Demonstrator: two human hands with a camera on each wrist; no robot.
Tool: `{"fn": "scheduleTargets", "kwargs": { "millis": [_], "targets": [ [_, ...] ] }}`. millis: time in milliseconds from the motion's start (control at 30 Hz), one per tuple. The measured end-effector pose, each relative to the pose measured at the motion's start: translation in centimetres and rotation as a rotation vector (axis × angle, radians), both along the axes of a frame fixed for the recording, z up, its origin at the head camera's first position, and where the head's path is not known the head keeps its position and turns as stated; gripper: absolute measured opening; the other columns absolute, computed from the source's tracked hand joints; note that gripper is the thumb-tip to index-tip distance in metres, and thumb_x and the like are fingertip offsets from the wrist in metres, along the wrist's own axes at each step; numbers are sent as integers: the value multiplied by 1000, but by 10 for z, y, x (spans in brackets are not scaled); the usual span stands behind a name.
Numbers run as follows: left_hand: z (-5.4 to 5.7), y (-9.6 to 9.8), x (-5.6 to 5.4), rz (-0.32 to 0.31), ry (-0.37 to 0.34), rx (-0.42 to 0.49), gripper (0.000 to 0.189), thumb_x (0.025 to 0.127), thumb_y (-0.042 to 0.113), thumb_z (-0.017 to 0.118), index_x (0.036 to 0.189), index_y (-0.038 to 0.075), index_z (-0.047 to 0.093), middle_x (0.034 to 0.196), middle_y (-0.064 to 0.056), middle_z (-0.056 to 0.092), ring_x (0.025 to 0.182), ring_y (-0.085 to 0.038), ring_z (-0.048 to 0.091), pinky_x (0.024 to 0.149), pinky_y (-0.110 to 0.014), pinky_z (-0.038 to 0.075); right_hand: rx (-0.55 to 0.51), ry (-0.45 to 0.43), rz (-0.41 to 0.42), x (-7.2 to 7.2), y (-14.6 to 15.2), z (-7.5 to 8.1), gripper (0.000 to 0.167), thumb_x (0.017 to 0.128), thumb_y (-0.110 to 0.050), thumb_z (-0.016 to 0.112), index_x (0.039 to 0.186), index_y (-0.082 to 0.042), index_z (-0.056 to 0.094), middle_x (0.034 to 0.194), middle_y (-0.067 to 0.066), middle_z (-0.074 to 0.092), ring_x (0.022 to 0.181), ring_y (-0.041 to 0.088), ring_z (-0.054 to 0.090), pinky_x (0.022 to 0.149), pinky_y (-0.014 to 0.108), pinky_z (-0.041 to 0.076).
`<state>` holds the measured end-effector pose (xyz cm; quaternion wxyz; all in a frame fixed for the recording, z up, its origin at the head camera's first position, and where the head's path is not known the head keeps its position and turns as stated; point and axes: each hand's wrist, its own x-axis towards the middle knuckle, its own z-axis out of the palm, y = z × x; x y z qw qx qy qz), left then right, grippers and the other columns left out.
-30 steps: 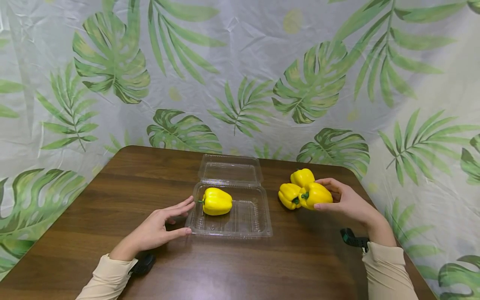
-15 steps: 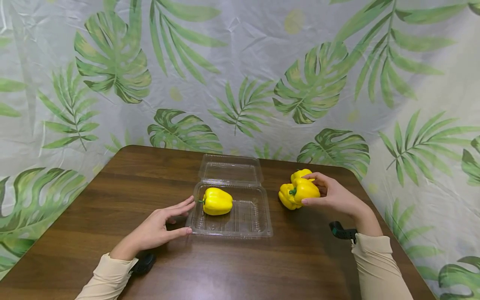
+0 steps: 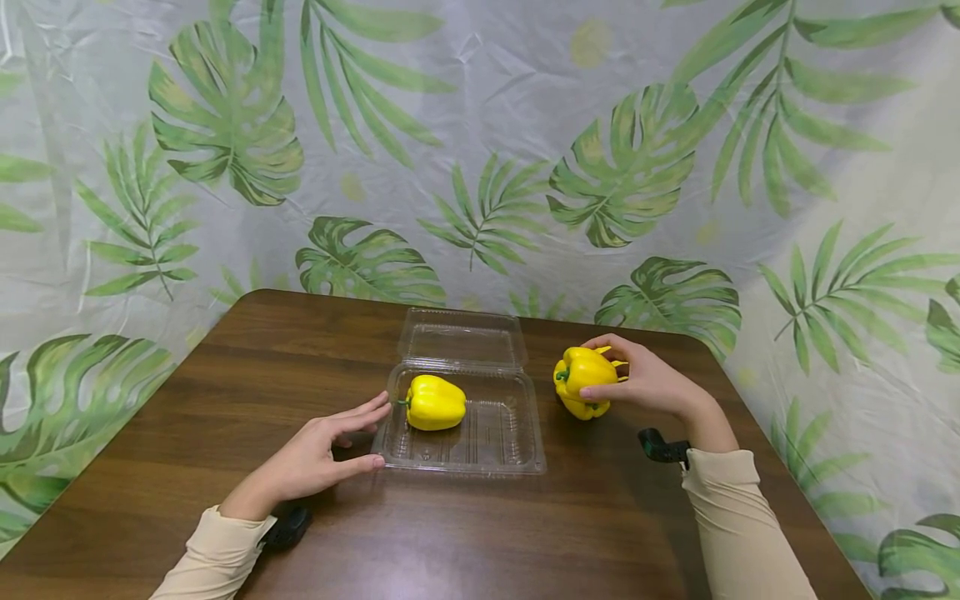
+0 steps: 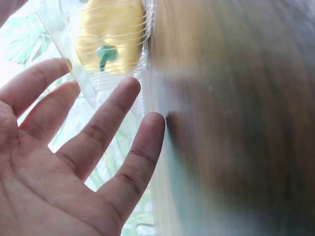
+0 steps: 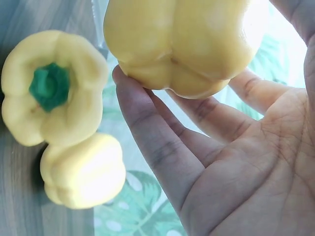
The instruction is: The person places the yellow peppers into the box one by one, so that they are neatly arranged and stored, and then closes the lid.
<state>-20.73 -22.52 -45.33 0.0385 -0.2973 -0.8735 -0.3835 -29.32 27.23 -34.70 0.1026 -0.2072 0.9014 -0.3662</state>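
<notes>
My right hand point(image 3: 648, 379) holds a yellow bell pepper point(image 3: 588, 373) between thumb and fingers, above the table. In the right wrist view the held pepper point(image 5: 179, 44) is off the surface, and two more yellow bell peppers lie behind it: one with its green stem towards the camera point(image 5: 83, 73), and a smaller-looking one point(image 5: 83, 169). Another yellow bell pepper point(image 3: 437, 403) lies on its side in the left part of a clear plastic clamshell container point(image 3: 495, 468). My left hand point(image 3: 311, 454) stays at the container's left edge, fingers extended, thumb near the front left corner.
The container's clear lid point(image 3: 461, 337) is folded back towards the far edge of the brown wooden table point(image 3: 480, 550). A leaf-patterned cloth point(image 3: 480, 167) hangs right behind the table.
My right hand has carried its bell pepper leftwards, so that it now passes in front of the two others on the right. My left hand and the container have not moved.
</notes>
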Motion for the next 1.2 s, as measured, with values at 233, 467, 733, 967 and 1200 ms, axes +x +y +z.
{"fn": "scheduleTargets", "kwargs": {
  "millis": [233,467,733,967,1200],
  "targets": [
    [0,0,0,2,5,-3,69,99,37,80,157,10,56,170,-11,45,125,-23,73,93,-41,64,32,15,31,-9,-13,-1,63,92,-38,85,143,-18,55,140,17,61,128,36,59,94,42,61],
    [-2,-1,-1,8,4,-5,69,99,38,80,158,11,56,170,-9,45,127,-23,72,94,-39,63,38,-16,73,-14,-27,1,65,92,-38,86,144,-17,54,137,18,62,111,31,69,87,42,63],
    [-1,-1,-1,5,10,-7,69,99,38,80,157,11,56,170,-9,46,124,-23,74,93,-40,64,53,-15,104,-17,-42,0,66,91,-39,86,144,-15,54,137,14,64,115,28,67,91,39,60],
    [-1,-1,-1,5,10,-3,69,98,38,80,157,10,56,170,-9,46,123,-21,74,93,-38,63,80,-21,129,-20,-54,0,68,91,-41,86,145,-15,54,137,14,65,113,27,68,92,40,58],
    [-1,-2,-1,6,16,-7,69,98,38,80,157,10,57,169,-10,46,122,-21,74,92,-39,64,114,-29,119,-24,-63,0,69,90,-43,87,145,-17,54,137,13,66,110,27,67,93,42,57]
  ]
}}
